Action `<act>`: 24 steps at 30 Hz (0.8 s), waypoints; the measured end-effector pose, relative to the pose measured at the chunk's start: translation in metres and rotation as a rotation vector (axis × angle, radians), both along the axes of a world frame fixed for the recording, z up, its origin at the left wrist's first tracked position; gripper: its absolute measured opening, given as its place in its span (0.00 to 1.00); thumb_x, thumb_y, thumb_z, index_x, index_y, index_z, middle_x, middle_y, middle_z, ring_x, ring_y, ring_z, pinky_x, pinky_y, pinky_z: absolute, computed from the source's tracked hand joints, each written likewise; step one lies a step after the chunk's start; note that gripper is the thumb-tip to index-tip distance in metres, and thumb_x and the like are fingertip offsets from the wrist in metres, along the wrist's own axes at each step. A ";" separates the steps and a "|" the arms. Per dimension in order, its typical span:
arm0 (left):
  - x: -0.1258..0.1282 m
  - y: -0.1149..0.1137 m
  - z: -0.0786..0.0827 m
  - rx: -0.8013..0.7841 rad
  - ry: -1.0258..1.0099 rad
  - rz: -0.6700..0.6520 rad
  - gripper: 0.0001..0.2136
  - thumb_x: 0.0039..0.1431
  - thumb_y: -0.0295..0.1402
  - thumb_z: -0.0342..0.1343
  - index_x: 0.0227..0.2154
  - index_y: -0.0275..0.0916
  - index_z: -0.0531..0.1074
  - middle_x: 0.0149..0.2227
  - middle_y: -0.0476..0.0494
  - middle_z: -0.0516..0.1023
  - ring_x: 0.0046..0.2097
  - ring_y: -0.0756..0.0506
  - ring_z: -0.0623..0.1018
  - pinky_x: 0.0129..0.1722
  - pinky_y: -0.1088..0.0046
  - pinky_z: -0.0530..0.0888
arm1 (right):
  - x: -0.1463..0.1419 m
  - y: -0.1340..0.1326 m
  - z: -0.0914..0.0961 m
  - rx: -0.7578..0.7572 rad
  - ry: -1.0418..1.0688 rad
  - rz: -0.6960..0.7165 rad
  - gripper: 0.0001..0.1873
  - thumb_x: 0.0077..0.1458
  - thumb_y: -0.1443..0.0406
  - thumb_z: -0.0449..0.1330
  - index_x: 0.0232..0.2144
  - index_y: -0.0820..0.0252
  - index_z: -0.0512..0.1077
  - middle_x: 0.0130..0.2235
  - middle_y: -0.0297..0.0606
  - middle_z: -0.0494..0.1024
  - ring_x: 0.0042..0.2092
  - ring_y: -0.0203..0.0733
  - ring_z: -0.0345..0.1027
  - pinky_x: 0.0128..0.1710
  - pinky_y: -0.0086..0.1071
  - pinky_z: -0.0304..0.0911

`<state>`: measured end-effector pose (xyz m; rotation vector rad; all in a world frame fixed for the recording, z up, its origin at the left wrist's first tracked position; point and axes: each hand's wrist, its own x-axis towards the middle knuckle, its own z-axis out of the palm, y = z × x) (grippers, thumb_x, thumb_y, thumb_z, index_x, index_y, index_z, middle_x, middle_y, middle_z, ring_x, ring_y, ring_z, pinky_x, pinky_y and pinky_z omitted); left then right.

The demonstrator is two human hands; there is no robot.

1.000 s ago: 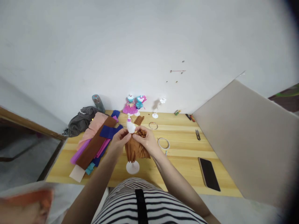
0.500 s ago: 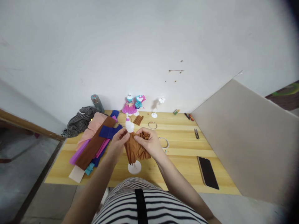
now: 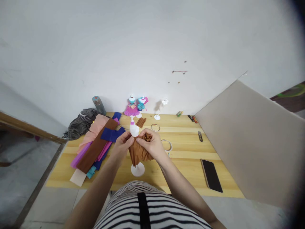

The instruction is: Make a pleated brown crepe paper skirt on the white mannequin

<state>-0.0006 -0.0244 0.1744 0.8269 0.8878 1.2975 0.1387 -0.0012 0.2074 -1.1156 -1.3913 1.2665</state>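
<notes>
In front of me a small white mannequin [image 3: 134,129] with a pink neck stands on a round white base [image 3: 137,169]. Brown crepe paper [image 3: 137,152] hangs in pleats below its waist. My left hand [image 3: 124,142] pinches the paper's upper edge at the waist's left side. On the other side, my right hand [image 3: 151,142] is closed on the gathered brown paper, whose bunched end shows above the fingers. Both thumbs press at the waist. The mannequin's stand is hidden behind the paper.
Coloured crepe paper sheets [image 3: 97,146] and striped cloth [image 3: 83,122] lie left, near a flask [image 3: 99,105]. Dressed mannequins [image 3: 132,108] and a bare one [image 3: 157,117] stand by the wall. Rings [image 3: 167,145], thread snips [image 3: 200,136] and a phone [image 3: 211,175] lie right, beside a board [image 3: 243,143].
The mannequin's top has shifted slightly right and is more upright. Both hands have stayed on the brown crepe paper, moving slightly with it.
</notes>
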 end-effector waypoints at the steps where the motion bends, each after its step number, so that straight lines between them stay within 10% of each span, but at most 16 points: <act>1: 0.000 0.000 -0.001 0.007 0.006 -0.008 0.15 0.50 0.38 0.63 0.41 0.39 0.77 0.39 0.44 0.79 0.42 0.45 0.75 0.44 0.71 0.68 | 0.000 0.001 0.000 -0.018 0.020 0.014 0.09 0.39 0.63 0.62 0.19 0.58 0.64 0.18 0.27 0.61 0.22 0.31 0.52 0.22 0.27 0.49; 24: 0.000 -0.001 -0.001 -0.061 0.005 -0.077 0.16 0.50 0.37 0.63 0.43 0.38 0.77 0.40 0.43 0.80 0.43 0.43 0.76 0.43 0.70 0.70 | 0.011 -0.001 -0.005 -0.086 0.007 0.010 0.09 0.39 0.62 0.63 0.21 0.59 0.67 0.20 0.28 0.66 0.22 0.32 0.55 0.23 0.28 0.51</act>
